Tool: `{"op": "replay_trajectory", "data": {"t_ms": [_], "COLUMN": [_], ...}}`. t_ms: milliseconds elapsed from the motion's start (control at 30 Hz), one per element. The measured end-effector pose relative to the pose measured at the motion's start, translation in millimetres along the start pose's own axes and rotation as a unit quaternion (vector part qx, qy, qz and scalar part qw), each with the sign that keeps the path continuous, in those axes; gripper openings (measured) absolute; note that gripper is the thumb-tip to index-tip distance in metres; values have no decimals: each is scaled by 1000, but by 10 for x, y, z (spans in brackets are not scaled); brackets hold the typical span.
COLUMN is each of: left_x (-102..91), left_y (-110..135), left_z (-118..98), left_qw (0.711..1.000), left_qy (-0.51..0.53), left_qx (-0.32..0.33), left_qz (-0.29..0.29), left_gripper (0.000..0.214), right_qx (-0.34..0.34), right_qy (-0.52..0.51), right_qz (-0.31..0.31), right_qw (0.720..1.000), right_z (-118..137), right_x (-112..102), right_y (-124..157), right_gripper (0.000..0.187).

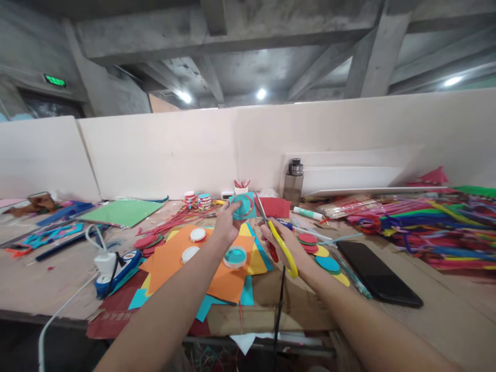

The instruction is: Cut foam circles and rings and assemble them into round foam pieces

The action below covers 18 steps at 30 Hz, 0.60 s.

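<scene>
- The left hand is in the middle of the frame, held up over the table. Its fingers are pinched tight on a teal paper that has a red ring on it.
- The right hand is just to the right of it. Its fingers go through the yellow handles of the scissors and grip them.
- The scissors point up and to the left. Their blade tips are right at the right edge of the teal paper (I cannot tell if they bite into it or only touch it).
- Under the hands lies an orange sheet. 2 white round caps sit on it, and 1 teal round cap sits just below the left hand.
- A black phone lies flat at the lower right of the frame.
- Some cut paper circles lie between the right hand and the phone.
- A dark bottle stands at the back, just right of the middle, by the white board.
- A green sheet lies at the left.
- A big pile of fuzzy colored sticks fills the right side.
</scene>
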<state>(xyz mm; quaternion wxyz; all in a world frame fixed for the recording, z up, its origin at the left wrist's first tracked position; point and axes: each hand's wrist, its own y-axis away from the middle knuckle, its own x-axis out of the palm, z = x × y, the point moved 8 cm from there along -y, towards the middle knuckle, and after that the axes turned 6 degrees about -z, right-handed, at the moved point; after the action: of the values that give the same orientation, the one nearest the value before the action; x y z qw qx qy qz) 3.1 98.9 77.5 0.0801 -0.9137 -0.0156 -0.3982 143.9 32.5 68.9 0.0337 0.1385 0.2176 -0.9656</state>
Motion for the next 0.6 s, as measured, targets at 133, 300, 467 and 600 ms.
{"op": "replay_trajectory", "data": {"t_ms": [133,300,467,600], "left_x": [-151,-168,-125,-142], "left_y": [54,204,237,226], "left_z": [89,121,127,110], "left_qw": [1000,1000,1000,1000], "left_qy": [12,-7,-4,-11], "left_qx": [-2,1,7,14], "left_qz": [-20,-27,-15,-12], "left_gripper": [25,27,27,28], "right_qx": [-7,-20,-28,-21], "right_qy": [30,59,55,58], "right_qz": [6,17,15,25], "right_qw": [1000,998,998,998], "right_z": [-1,19,65,67], "right_x": [5,19,14,29], "right_y": [-1,6,16,28], "right_gripper": [45,43,41,40]}}
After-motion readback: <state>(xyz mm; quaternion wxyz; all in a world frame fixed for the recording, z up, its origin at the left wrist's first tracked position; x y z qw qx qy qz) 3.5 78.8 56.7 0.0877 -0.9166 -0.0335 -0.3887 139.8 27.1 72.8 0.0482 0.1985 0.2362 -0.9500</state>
